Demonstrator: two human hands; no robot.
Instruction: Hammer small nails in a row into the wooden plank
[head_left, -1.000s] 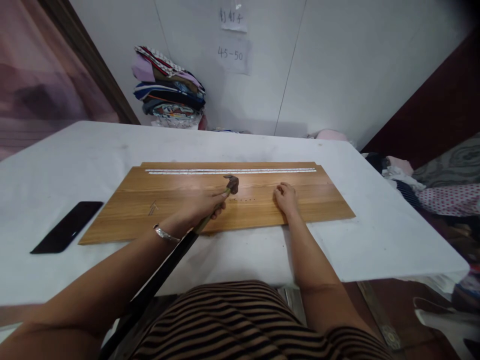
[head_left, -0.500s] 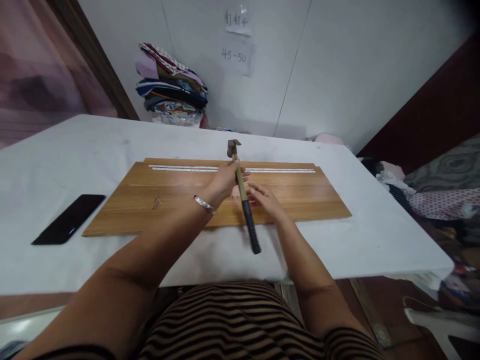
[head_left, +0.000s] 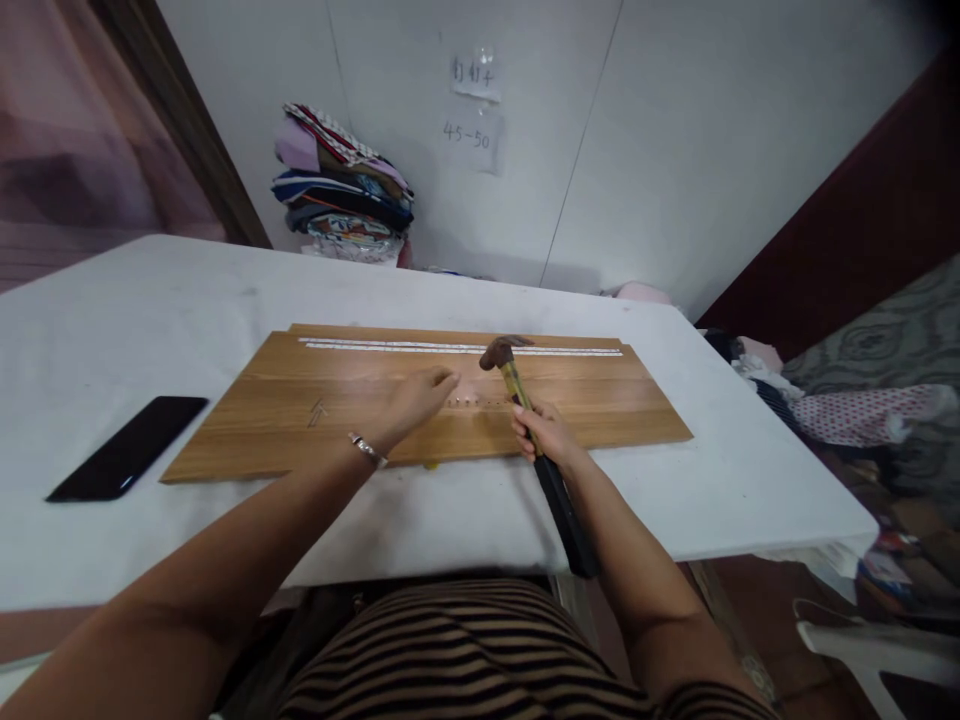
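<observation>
A hand could cross the board (head_left: 480,435) at far right; the hammer (head_left: 553,490) obstructs further left.

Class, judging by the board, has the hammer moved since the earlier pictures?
Yes: the hammer has moved rightward over the board, from the left hand to the right hand.

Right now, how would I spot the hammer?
Find the white table, then the wide wooden board lying on it. The right hand holds the hammer over the board's near edge. Unlike the flat black slab beyond the board's left end, it has a brown head and a yellowish handle ending in black.
</observation>
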